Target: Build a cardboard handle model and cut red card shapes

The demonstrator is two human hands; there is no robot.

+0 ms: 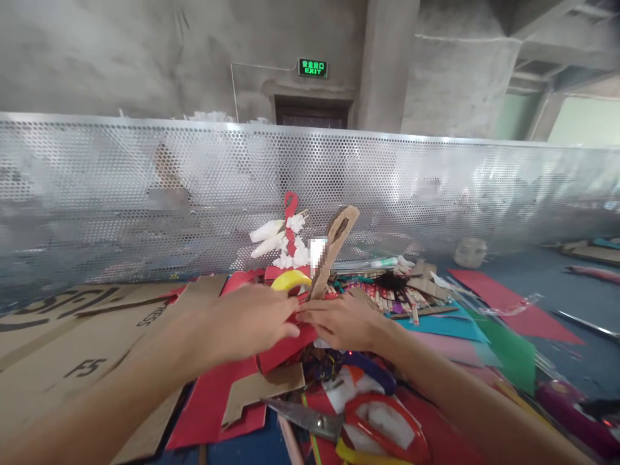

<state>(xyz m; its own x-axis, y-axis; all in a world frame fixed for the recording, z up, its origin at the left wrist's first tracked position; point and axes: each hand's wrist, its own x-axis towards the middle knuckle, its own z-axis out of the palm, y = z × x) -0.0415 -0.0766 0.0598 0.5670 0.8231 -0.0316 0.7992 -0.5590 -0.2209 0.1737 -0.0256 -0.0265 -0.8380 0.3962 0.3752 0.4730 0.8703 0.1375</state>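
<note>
While I watch through the head view, scissors (329,426) with red and yellow handles lie open nearest me, on the cluttered blue tabletop (177,455). Just beyond them sits an L-shaped cardboard offcut (264,386) partly over a red sheet (198,413); to its right I see a dark blue tool (375,372) with a small red light.

Further in, my left hand (249,320) has its fingers bent inward by a red piece (290,345); motion blur means I cannot tell if it grips anything. My right hand (346,320) lies with fingers close together across the red piece, but whether they pinch it I cannot tell. Between and just behind both hands, a looped cardboard strip (328,261) stands tilted to the right, its lower end hidden near my fingertips. A yellow ring (290,279) is just beside the left hand.

Behind these I have white decorations (290,259) around a red strip, then a perforated metal screen (387,194), and far back a green exit sign (312,68) on the concrete.
</note>
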